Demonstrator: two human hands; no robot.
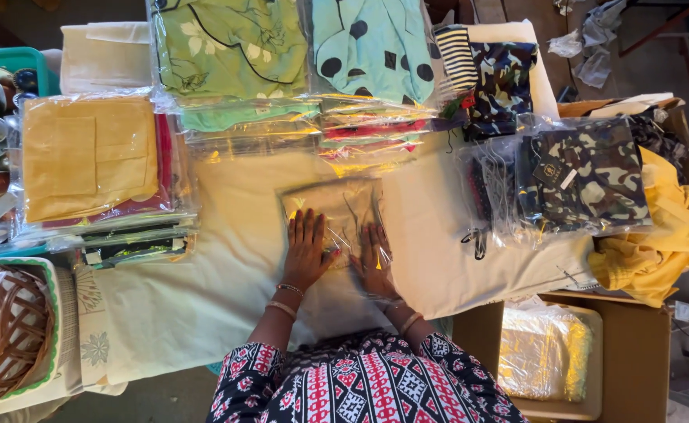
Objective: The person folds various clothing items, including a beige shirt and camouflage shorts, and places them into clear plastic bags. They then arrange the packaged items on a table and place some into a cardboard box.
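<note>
I look down at the counter [203,313], which has a pale cloth over it. In the middle lies a clear bag [336,215] with a folded tan cloth inside. My left hand [307,252] lies flat on the near part of the bag, fingers spread wide and holding nothing. My right hand [372,262] lies flat just beside it, also open and pressing down. The two hands are close but do not touch.

To do this well, I think both palms should stay flat and push gently from the middle out to the edges, so the air goes out and the bag lies smooth. Pushing too hard in one spot could wrinkle the cloth inside.

Now I count. There is one bag under my hands. On the left is one yellow pack [90,157] on top of a stack. At the far side are one green pack [231,47] with leaves and one light blue pack [376,43] with black dots. On the right are two camouflage packs [587,176]; there may be more under them, but I cannot tell. One yellow cloth [665,235] hangs out of a brown box. One basket [15,337] sits at the near left.
</note>
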